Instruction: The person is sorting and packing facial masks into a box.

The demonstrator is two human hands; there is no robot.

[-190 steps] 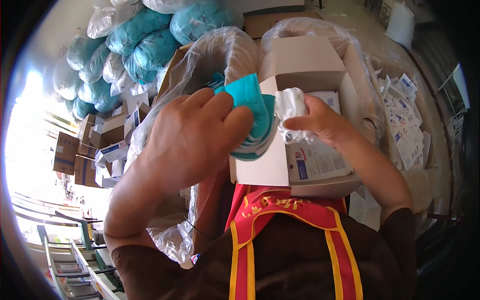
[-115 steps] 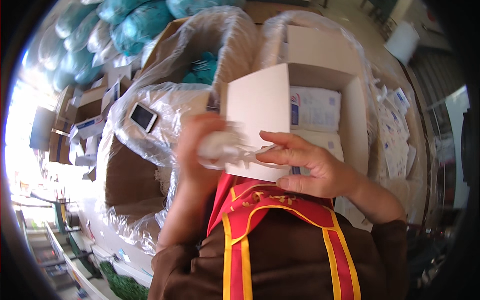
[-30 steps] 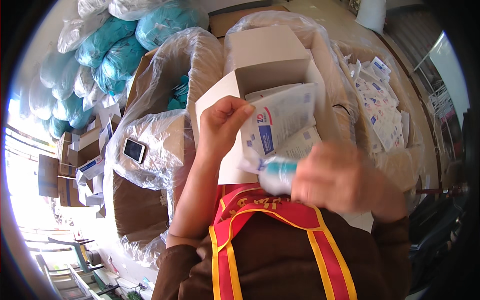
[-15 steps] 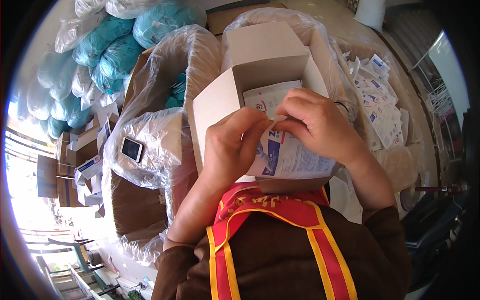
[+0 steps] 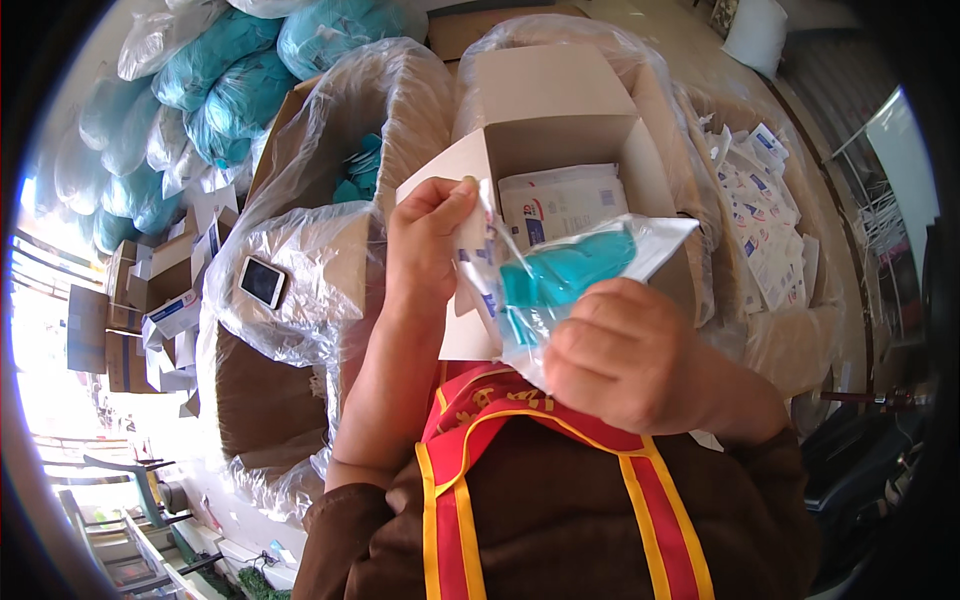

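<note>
In front of my chest a white-and-clear pouch [image 5: 655,248] is peeled open, with folded teal gloves or similar soft pieces [image 5: 575,272] showing inside it. My left hand [image 5: 425,235] pinches the printed layer of the pouch at its left edge. My right hand [image 5: 620,350] is closed on the near right side of the pouch, its fingertips partly hidden. Behind the pouch stands an open cardboard box [image 5: 553,85], flaps spread. White printed pouches [image 5: 570,203] lie inside the box.
A plastic-lined carton at the left holds teal pieces [image 5: 362,172]; a phone [image 5: 262,282] rests on plastic beside it. At the right, a lined carton holds discarded white wrappers [image 5: 755,215]. Bags of teal items [image 5: 240,95] and small boxes [image 5: 165,290] are piled farther left.
The pouch has been pulled open and its teal contents now show. My hands have moved apart, the left up and leftward, the right nearer to my body.
</note>
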